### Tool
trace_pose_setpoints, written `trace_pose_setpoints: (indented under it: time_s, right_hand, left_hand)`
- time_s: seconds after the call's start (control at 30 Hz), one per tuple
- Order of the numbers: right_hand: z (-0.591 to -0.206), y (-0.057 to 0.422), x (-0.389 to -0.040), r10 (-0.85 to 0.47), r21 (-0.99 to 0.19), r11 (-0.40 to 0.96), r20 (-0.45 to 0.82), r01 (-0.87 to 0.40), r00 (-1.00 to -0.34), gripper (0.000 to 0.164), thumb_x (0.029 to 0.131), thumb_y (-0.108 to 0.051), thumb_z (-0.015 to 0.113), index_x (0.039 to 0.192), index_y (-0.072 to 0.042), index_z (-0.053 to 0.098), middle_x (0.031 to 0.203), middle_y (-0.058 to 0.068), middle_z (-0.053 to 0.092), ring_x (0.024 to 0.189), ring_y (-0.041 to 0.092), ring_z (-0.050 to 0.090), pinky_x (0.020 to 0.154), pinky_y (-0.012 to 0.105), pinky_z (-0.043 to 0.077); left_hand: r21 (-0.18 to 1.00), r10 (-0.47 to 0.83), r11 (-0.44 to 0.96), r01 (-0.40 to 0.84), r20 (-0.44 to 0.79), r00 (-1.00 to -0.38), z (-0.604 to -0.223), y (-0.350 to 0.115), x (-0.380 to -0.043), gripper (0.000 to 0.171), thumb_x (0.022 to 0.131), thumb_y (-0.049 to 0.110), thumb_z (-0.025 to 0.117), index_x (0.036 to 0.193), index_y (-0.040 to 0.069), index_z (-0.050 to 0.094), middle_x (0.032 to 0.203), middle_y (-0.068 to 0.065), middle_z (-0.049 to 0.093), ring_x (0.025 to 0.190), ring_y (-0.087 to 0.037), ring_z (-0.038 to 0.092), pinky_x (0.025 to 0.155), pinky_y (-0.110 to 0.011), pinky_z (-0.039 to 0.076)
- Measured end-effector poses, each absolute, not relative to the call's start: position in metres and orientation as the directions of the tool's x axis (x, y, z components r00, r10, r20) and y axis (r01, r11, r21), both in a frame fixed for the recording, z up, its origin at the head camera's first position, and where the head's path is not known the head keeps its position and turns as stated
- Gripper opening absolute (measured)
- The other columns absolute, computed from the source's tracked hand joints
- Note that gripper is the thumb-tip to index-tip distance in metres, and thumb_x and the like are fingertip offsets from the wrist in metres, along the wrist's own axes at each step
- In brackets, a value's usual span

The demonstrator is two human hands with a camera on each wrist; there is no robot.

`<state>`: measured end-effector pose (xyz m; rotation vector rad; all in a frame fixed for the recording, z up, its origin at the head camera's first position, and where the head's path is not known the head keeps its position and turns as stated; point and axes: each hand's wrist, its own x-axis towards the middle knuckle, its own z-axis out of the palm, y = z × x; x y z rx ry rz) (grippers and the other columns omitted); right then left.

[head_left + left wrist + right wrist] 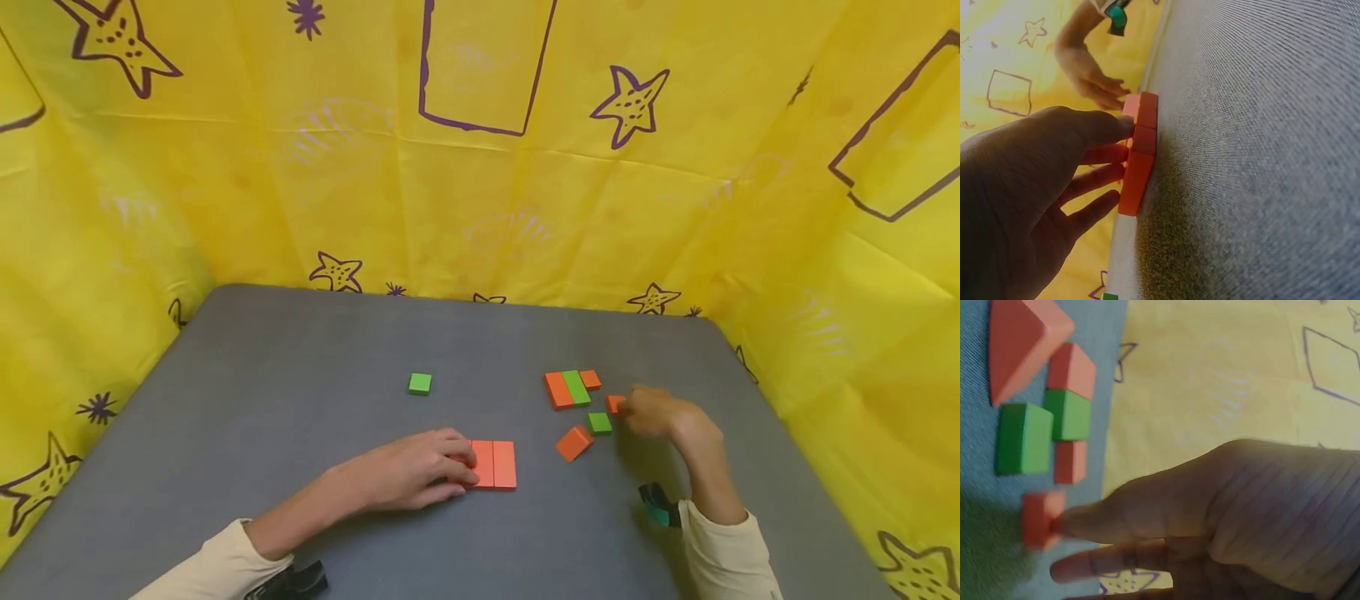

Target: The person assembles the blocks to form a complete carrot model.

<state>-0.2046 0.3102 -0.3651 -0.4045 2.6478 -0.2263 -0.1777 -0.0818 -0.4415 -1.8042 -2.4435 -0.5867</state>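
My left hand [420, 468] holds the left end of a flat row of orange blocks [504, 464], its thumb and fingertips against them. The left wrist view shows the thumb on the near side of these orange blocks [1142, 159]; the hand partly hides them. At the right, my right hand [663, 415] has its fingers curled at a small orange block [615, 404]. Seen from the right wrist, the thumb touches that small orange block [1041, 519], which looks blurred. Whether the index finger also presses it is hard to see.
Beside the right hand lie a green block [599, 423], an orange wedge-like block [574, 443], and a joined orange [558, 390] and green [576, 388] pair with a small orange block [591, 380]. One green block [420, 384] sits farther left. Yellow cloth [480, 192] surrounds the grey table [322, 358].
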Motion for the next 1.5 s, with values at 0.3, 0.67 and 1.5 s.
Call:
trace_pose_setpoints:
  time_s: [0.3, 0.67, 1.5]
  right_hand:
    - [-0.377, 0.326, -0.215, -0.4, -0.221, 0.91, -0.255, -0.35, -0.88, 0.022, 0.087, -0.004, 0.079, 0.104, 0.005, 0.068, 0.098, 0.016, 0.069, 0.087, 0.028, 0.062, 0.081, 0.045, 0.056]
    - [-0.37, 0.322, -0.214, -0.359, -0.225, 0.926, -0.266, -0.304, -0.895, 0.016, 0.081, -0.003, 0.079, 0.087, -0.003, 0.064, 0.078, 0.003, 0.059, 0.07, 0.017, 0.05, 0.064, 0.029, 0.041]
    - [-0.396, 0.146, -0.148, -0.843, -0.124, 0.536, -0.115, -0.835, -0.525, 0.024, 0.087, -0.031, 0.085, 0.095, -0.016, 0.068, 0.086, -0.009, 0.058, 0.079, 0.004, 0.05, 0.08, 0.02, 0.05]
  left_hand:
    - [0.231, 0.916, 0.224, 0.947, 0.281, -0.286, -0.44, -0.083, -0.181, 0.018, 0.1, 0.019, 0.071, 0.117, 0.018, 0.077, 0.12, 0.005, 0.072, 0.119, -0.012, 0.064, 0.104, -0.027, 0.055]
    - [0.258, 0.91, 0.216, 0.942, 0.295, -0.29, -0.441, -0.083, -0.184, 0.019, 0.1, 0.02, 0.071, 0.119, 0.017, 0.077, 0.12, 0.005, 0.071, 0.118, -0.011, 0.063, 0.105, -0.025, 0.054]
    - [0.321, 0.894, 0.215, 0.922, 0.316, -0.318, -0.442, -0.081, -0.184, 0.009, 0.099, 0.018, 0.073, 0.105, 0.017, 0.08, 0.111, 0.007, 0.071, 0.111, -0.009, 0.063, 0.1, -0.022, 0.055]
